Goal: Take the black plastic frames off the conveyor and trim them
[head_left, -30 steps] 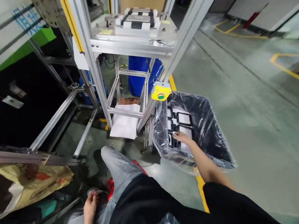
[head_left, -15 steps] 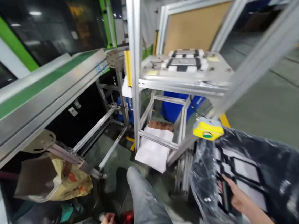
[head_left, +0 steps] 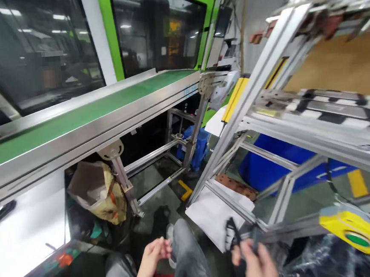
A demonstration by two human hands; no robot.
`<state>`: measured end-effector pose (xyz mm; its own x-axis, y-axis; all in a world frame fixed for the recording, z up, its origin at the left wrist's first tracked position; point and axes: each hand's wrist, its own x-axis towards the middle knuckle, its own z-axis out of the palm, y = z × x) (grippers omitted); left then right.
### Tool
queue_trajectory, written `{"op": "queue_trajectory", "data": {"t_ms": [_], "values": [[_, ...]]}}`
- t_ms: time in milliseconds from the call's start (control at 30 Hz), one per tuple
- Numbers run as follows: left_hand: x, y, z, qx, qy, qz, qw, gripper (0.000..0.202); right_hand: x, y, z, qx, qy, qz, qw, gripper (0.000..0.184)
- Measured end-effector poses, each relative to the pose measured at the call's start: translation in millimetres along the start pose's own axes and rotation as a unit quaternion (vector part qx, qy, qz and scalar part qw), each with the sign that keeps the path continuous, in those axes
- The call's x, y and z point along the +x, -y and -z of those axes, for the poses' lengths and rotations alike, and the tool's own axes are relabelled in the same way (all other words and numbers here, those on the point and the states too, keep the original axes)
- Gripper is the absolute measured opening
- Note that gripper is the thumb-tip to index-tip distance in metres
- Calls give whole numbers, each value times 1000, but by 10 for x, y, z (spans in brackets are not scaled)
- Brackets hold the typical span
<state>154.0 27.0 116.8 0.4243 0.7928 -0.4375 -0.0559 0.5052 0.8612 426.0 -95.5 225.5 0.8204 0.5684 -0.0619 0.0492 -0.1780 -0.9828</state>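
Note:
My right hand point(head_left: 258, 260), at the lower right of centre, grips thin black plastic frame parts point(head_left: 232, 233) that stick up past the fingers; motion blur hides their exact shape. White sheets point(head_left: 216, 215) lie low behind them. My left hand point(head_left: 156, 252) is held over my lap with its fingers curled together; whatever is in them, if anything, does not show. At the lower right edge sits the dark plastic bag point(head_left: 329, 257), partly under a yellow box with a green button point(head_left: 355, 234).
A green conveyor belt point(head_left: 99, 107) runs across the left in front of a green-framed machine. An aluminium frame stand point(head_left: 232, 130) rises on the right. Beneath the belt stands a yellowish bag point(head_left: 111, 199). A white table point(head_left: 35, 227) is at the left; a blue bin point(head_left: 270, 161) sits behind the stand.
My view has turned left. My right hand has come out of the dark bag, bringing black plastic parts over toward my knees. My left hand has risen a little, fingers still curled.

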Motion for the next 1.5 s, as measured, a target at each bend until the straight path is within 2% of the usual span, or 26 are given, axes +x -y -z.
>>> {"op": "queue_trajectory", "data": {"t_ms": [100, 167, 200, 267, 367, 467, 567, 667, 733, 800, 967, 1033, 1133, 1200, 1300, 1400, 1500], "values": [[-304, -624, -442, -80, 56, -43, 994, 75, -323, 184, -701, 49, 222, -27, 973, 55], [-444, -916, -580, -116, 58, -77, 989, 74, -484, 288, -966, 28, 335, 6, 942, 51], [-492, -1019, -597, -135, 44, -93, 986, 70, -538, 329, -1048, 11, 364, 34, 931, 48], [-563, -1153, -547, -159, -14, -137, 978, 59, -594, 377, -1145, -17, 385, 84, 919, 42], [-644, -1222, -388, -152, -86, -181, 968, 46, -605, 359, -1195, -1, 411, 90, 907, 38], [-687, -1177, -262, -153, -95, -178, 967, 45, -610, 274, -1184, 48, 422, 24, 905, 44], [-658, -1043, -181, -153, -97, -159, 971, 53, -618, 179, -1140, 96, 399, -89, 908, 49], [-593, -903, -88, -157, -170, -120, 965, 64, -589, 81, -1094, 130, 375, -193, 897, 52], [-575, -856, -19, -178, -193, -88, 961, 59, -532, 8, -1067, 130, 366, -239, 890, 55], [-595, -855, 37, -192, -176, -73, 963, 54, -449, -62, -1042, 121, 349, -273, 888, 58], [-693, -886, 106, -207, -94, -90, 970, 64, -227, -117, -982, 133, 288, -286, 904, 65], [-670, -840, 130, -226, -65, -73, 969, 72, -179, -98, -967, 137, 284, -279, 907, 65], [-578, -695, 156, -254, -107, -15, 961, 79, -167, -90, -959, 125, 297, -283, 903, 68], [-525, -583, 148, -258, -150, 11, 954, 74, -186, -112, -953, 115, 307, -294, 898, 72], [-503, -452, 103, -246, -185, 24, 951, 66, -220, -156, -927, 109, 306, -293, 899, 71], [-531, -369, 74, -224, -211, 32, 951, 72, -233, -173, -895, 117, 304, -282, 902, 75], [-568, -305, 98, -203, -224, 38, 952, 78, -217, -180, -899, 114, 315, -299, 893, 77]]}}
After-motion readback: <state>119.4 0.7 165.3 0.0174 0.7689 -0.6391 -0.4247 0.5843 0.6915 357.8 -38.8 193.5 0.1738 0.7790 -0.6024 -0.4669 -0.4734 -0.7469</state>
